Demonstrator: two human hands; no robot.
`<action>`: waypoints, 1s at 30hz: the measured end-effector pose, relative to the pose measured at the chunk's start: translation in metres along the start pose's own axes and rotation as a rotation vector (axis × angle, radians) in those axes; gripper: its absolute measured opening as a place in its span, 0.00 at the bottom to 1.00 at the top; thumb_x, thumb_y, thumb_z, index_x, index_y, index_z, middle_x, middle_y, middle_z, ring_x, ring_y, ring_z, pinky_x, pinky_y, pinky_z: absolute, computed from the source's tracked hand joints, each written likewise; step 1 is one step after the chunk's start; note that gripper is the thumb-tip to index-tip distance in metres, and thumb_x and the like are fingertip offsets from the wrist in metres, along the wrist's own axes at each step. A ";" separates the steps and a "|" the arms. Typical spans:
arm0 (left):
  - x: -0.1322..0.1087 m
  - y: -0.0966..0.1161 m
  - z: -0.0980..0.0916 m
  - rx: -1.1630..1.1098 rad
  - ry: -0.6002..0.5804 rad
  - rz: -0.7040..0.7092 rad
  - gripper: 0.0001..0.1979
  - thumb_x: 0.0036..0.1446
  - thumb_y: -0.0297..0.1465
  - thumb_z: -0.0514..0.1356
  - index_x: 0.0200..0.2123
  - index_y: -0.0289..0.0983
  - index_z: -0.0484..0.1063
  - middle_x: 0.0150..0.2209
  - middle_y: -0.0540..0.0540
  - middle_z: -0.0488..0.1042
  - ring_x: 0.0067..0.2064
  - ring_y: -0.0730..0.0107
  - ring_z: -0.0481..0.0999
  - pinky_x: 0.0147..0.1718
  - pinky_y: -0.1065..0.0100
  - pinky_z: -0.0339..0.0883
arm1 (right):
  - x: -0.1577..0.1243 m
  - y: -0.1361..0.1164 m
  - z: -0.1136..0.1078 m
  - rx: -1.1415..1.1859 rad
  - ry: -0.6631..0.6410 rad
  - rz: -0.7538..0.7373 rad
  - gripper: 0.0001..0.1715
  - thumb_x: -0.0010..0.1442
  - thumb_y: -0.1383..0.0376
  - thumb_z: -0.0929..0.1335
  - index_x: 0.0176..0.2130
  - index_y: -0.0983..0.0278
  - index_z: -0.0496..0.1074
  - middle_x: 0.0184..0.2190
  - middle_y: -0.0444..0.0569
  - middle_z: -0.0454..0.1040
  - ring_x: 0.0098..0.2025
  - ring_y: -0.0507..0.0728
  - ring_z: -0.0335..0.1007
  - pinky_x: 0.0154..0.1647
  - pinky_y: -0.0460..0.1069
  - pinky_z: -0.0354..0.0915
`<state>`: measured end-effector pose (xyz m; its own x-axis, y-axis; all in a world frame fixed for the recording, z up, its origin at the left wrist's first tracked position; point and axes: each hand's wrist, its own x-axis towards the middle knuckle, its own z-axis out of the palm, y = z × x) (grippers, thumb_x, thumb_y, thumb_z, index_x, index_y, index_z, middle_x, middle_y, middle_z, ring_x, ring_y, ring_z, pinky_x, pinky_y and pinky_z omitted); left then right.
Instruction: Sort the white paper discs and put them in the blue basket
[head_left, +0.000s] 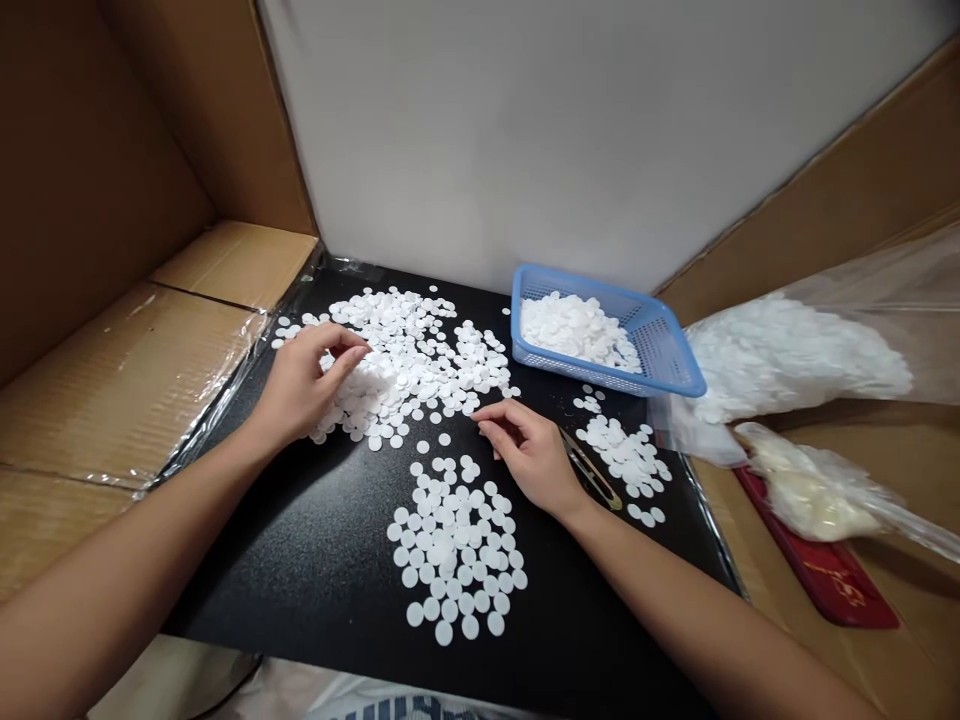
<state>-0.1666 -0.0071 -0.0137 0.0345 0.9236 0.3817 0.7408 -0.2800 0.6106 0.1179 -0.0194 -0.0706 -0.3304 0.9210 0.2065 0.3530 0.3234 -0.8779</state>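
My left hand [311, 380] hovers over the left side of a big heap of small round white discs [397, 375], thumb and forefinger tips pinched together. Whatever may be between those tips is too small to make out. My right hand [532, 455] is at the near right edge of the heap, its fingers curled and thumb close to the forefinger; a disc lies at the fingertips, but whether it is held is unclear. Nearer to me is a looser spread of white discs [457, 550]. A pair of metal tweezers [596, 475] lies beside my right hand, partly hidden by it.
A blue plastic basket [682, 365] partly filled with discs stands at the back right of the black table [300, 560]. A smaller disc pile [626, 455] is below it. Rightward lie a clear bag of discs [802, 355], a knotted bag [810, 490] and a red packet [847, 585].
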 end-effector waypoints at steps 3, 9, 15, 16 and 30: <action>-0.001 -0.001 0.004 0.036 -0.028 0.058 0.07 0.64 0.32 0.58 0.33 0.38 0.73 0.34 0.48 0.78 0.37 0.66 0.74 0.36 0.66 0.64 | 0.000 0.000 0.000 0.013 -0.001 0.025 0.11 0.64 0.60 0.66 0.38 0.62 0.76 0.29 0.45 0.73 0.24 0.52 0.66 0.26 0.48 0.64; 0.002 -0.011 -0.003 0.109 -0.144 0.159 0.04 0.61 0.26 0.60 0.33 0.38 0.73 0.32 0.49 0.75 0.34 0.70 0.72 0.34 0.67 0.64 | -0.001 0.001 0.001 0.027 -0.024 0.065 0.12 0.64 0.57 0.67 0.38 0.63 0.76 0.27 0.45 0.72 0.23 0.52 0.65 0.25 0.48 0.64; 0.005 -0.015 -0.016 0.212 -0.265 0.217 0.05 0.59 0.22 0.60 0.34 0.37 0.73 0.35 0.47 0.73 0.34 0.70 0.72 0.34 0.67 0.64 | -0.005 -0.013 0.011 -0.135 -0.051 -0.292 0.09 0.67 0.65 0.66 0.41 0.62 0.77 0.34 0.49 0.74 0.33 0.55 0.71 0.31 0.49 0.67; 0.005 -0.015 -0.017 0.226 -0.274 0.213 0.05 0.59 0.22 0.59 0.34 0.37 0.73 0.36 0.46 0.74 0.34 0.69 0.72 0.34 0.67 0.64 | -0.004 -0.016 0.016 -0.152 -0.054 -0.367 0.08 0.67 0.66 0.66 0.41 0.62 0.77 0.33 0.49 0.74 0.35 0.56 0.71 0.34 0.50 0.68; -0.002 -0.011 -0.033 0.287 -0.251 0.267 0.05 0.61 0.25 0.58 0.35 0.37 0.74 0.36 0.46 0.74 0.36 0.66 0.72 0.33 0.67 0.61 | 0.000 -0.047 0.074 -0.570 -0.143 -0.377 0.09 0.63 0.73 0.69 0.31 0.63 0.71 0.31 0.46 0.73 0.33 0.54 0.69 0.39 0.50 0.64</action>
<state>-0.1968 -0.0142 0.0019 0.3840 0.8738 0.2984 0.8384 -0.4654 0.2837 0.0369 -0.0503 -0.0611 -0.6186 0.6985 0.3597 0.5830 0.7150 -0.3859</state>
